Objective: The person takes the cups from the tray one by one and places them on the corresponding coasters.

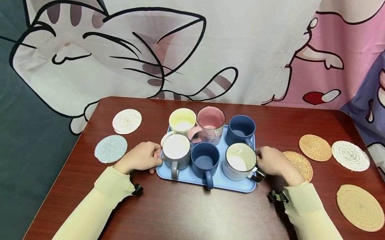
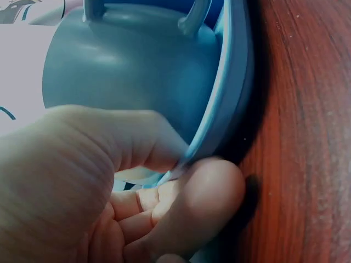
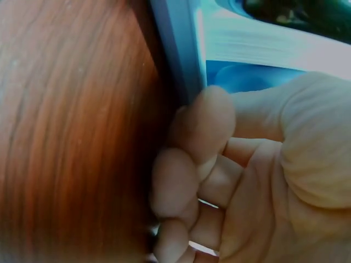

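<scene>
A blue tray [image 1: 185,177] holds several mugs in two rows: yellow [image 1: 182,120], pink [image 1: 212,124] and navy [image 1: 241,129] behind; grey [image 1: 176,152], navy [image 1: 205,159] and cream-white [image 1: 239,165] in front. The left hand [image 1: 142,156] pinches the tray's left rim between thumb and finger, beside the grey mug [image 2: 131,66] in the left wrist view. At the right end, the right hand [image 1: 275,162] grips the tray's rim [image 3: 184,49] with thumb and curled fingers, near the cream-white mug's black handle.
Round woven coasters lie at both sides of the brown table [image 1: 208,226]: white [image 1: 127,121] and pale blue [image 1: 111,149] at left; tan [image 1: 315,148], another tan one partly behind the right forearm, white [image 1: 350,156] and a larger beige one [image 1: 360,208] at right. A printed curtain hangs behind.
</scene>
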`<control>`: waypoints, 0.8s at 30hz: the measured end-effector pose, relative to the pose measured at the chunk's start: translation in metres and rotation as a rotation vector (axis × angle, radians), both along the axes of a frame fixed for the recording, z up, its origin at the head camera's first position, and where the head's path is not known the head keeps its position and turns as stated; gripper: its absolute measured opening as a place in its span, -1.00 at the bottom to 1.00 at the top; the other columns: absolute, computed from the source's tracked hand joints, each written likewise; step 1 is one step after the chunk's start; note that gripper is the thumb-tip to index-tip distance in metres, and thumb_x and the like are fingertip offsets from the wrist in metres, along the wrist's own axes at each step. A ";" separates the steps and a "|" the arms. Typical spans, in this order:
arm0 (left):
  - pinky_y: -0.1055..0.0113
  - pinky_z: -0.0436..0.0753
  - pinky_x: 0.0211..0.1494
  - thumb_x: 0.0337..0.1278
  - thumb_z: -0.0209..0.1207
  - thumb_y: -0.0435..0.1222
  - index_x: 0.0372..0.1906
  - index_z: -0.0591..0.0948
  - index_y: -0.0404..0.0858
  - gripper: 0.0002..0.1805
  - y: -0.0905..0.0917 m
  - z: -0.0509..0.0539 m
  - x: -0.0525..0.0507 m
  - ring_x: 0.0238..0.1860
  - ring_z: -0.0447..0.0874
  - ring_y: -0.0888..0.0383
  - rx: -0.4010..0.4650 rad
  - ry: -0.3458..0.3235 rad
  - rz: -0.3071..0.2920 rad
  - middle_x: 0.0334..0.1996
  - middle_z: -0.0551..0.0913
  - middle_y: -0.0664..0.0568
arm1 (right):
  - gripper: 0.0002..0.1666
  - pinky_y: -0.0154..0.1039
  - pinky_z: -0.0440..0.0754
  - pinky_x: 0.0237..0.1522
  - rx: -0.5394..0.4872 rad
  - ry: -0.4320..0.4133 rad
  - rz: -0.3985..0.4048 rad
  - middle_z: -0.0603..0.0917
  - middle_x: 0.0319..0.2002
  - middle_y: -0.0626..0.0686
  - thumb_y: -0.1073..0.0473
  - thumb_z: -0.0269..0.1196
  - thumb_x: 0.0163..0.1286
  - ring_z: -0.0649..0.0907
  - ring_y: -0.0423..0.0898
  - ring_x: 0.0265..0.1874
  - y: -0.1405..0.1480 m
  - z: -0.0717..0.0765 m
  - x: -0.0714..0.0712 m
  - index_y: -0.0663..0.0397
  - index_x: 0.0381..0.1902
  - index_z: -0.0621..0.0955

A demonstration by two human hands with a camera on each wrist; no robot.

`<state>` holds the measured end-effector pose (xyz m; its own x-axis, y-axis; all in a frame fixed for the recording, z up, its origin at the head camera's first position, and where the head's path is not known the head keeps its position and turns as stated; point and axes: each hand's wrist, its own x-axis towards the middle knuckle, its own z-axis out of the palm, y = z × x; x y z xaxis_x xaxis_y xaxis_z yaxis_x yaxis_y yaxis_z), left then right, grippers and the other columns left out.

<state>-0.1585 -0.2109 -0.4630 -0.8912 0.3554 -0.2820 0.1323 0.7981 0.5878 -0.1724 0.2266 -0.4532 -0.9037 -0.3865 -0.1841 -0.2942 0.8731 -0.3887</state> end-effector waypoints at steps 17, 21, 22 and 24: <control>0.46 0.40 -0.66 0.09 0.15 -0.38 -0.64 0.60 -0.26 -0.77 -0.009 -0.007 -0.002 -0.79 0.65 0.19 0.173 -0.275 -0.081 -0.80 0.66 -0.01 | -0.79 0.16 0.67 -0.12 -0.024 0.016 0.018 0.75 -0.38 0.09 0.19 0.17 0.41 0.71 0.04 -0.33 0.000 -0.005 -0.001 0.10 -0.30 0.73; 0.48 0.38 -0.70 0.12 0.13 -0.38 -0.66 0.61 -0.28 -0.74 -0.010 -0.008 -0.004 -0.80 0.63 0.21 0.188 -0.300 -0.097 -0.81 0.65 -0.02 | -0.80 0.16 0.67 -0.12 -0.033 0.024 0.029 0.76 -0.37 0.08 0.21 0.17 0.39 0.73 0.03 -0.31 0.001 -0.006 -0.001 0.10 -0.28 0.74; 0.48 0.39 -0.71 0.12 0.13 -0.38 -0.66 0.62 -0.28 -0.73 -0.010 -0.008 -0.004 -0.81 0.62 0.21 0.191 -0.302 -0.100 -0.81 0.65 -0.03 | -0.80 0.16 0.67 -0.11 -0.034 0.025 0.032 0.77 -0.36 0.08 0.21 0.17 0.39 0.73 0.04 -0.30 0.002 -0.006 -0.001 0.10 -0.28 0.74; 0.48 0.41 -0.72 0.12 0.13 -0.37 -0.66 0.62 -0.28 -0.73 -0.010 -0.008 -0.005 -0.81 0.62 0.22 0.192 -0.309 -0.106 -0.81 0.65 -0.03 | -0.80 0.16 0.67 -0.11 -0.033 0.027 0.037 0.77 -0.36 0.08 0.22 0.18 0.39 0.74 0.05 -0.29 0.002 -0.006 -0.001 0.10 -0.27 0.75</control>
